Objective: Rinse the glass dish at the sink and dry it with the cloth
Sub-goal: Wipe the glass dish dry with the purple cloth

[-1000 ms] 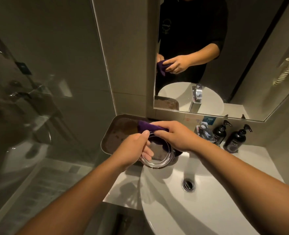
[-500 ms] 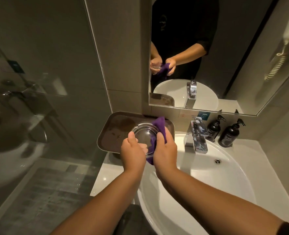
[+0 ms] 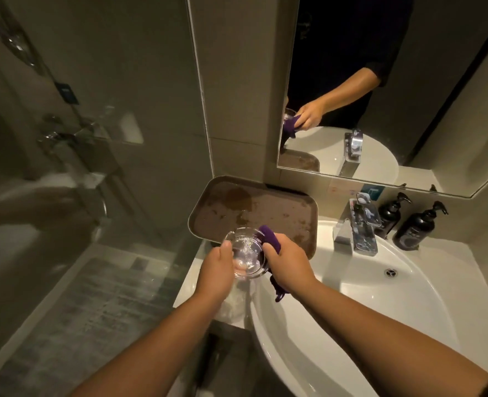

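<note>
Drying step: left hand [image 3: 218,272] fingers grip the glass dish [image 3: 246,253] beside the sink [image 3: 351,310], right hand [image 3: 290,265] clutches the purple cloth [image 3: 271,239] on its rim; next, probably rotate and wipe inside.

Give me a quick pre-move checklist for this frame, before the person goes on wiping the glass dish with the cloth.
1. Dish held firmly: ok. The left hand grips the rim of the glass dish.
2. Cloth in hand: ok. The right hand holds the purple cloth against the dish's right side.
3. Water off: ok. No stream shows at the faucet.
4. Dish dry: cannot tell. Glints show inside it, but whether they are droplets or reflections is unclear.
5. Landing spot: not ok. The brown tray behind the dish looks stained or wet.
6. Room to work: ok. The pump bottles stand far to the right.
</note>
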Tool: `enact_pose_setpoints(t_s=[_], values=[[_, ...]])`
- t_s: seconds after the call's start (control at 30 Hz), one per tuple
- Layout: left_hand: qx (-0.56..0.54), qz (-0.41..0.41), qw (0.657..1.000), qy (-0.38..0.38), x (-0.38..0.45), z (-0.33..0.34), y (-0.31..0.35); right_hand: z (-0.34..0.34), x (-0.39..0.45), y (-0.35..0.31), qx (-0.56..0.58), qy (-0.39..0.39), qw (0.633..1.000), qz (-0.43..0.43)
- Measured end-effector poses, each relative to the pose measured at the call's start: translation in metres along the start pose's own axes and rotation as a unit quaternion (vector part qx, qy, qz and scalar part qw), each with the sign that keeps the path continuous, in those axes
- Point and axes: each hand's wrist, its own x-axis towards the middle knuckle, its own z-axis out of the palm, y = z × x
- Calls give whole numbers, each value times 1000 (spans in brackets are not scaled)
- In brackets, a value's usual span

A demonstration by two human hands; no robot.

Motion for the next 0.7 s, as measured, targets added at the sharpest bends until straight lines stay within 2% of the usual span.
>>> enact_pose_setpoints(t_s=[0.13, 0.23, 0.3, 0.43, 0.7], values=[[151, -27, 987, -44, 7, -23, -34, 19, 7, 0, -166, -73, 983, -5], [281, -12, 960, -17, 11, -41, -56, 38, 13, -7, -249, -119, 961, -18], [331, 1, 944, 10, 14, -48, -67, 51, 18, -12, -283, -138, 949, -22], [366, -9, 931, 8, 23, -55, -90, 81, 31, -17, -333, -161, 929, -34], [344, -41, 938, -17, 42, -53, -125, 119, 49, -5, -445, -209, 868, -68]])
